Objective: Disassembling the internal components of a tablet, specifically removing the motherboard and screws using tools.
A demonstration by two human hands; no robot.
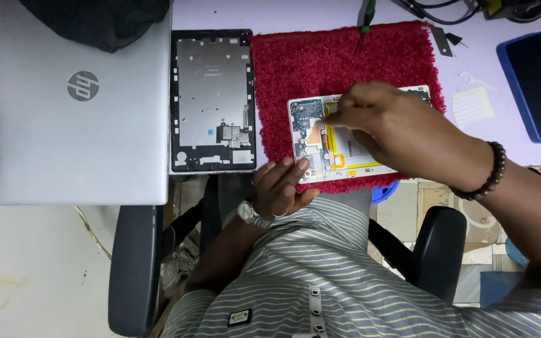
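Opened tablet (320,147) lies mid-frame on the red mat (320,62); my left hand (280,184) steadies its lower edge, fingers spread flat. My right hand (380,122) pinches narrow at the board, probably loosening a connector; next needs a gentle lift.

A pale lilac worktop (521,156) filled the upper part of the view under even, soft light. Below the worktop stood a black office chair with padded armrests (131,263), one at each side. Left of the chair the floor was worn, stained cream concrete (32,275). Right of the chair lay beige patterned floor tiles (408,216) with some blue patches.
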